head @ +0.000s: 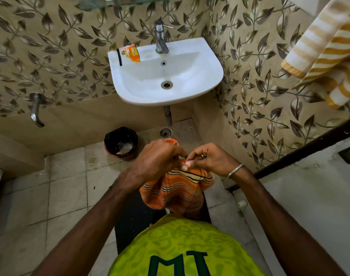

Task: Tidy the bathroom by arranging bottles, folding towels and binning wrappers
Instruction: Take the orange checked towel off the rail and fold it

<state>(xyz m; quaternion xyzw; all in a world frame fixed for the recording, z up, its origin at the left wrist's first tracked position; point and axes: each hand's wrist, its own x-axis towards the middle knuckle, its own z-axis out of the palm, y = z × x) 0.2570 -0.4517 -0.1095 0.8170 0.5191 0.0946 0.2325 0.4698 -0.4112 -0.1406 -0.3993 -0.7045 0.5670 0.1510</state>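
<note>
An orange striped towel (176, 190) hangs bunched in front of my body, below the sink. My left hand (158, 159) grips its upper edge, fingers curled over the cloth. My right hand (209, 159) pinches the same edge right beside it, fingertips meeting the left hand's. An orange wrapper (131, 53) lies on the white sink's (210, 80) back left rim, next to a thin black strip (119, 57). A black-lined bin (121, 143) stands on the floor to the left of my hands, with some scraps inside.
A yellow-and-white striped towel (327, 50) hangs on the right wall. A tap (160, 36) rises behind the basin and a wall spout (36, 110) sticks out at the left. A floor drain (165, 132) sits under the sink. A dark door frame (309, 144) runs along the right.
</note>
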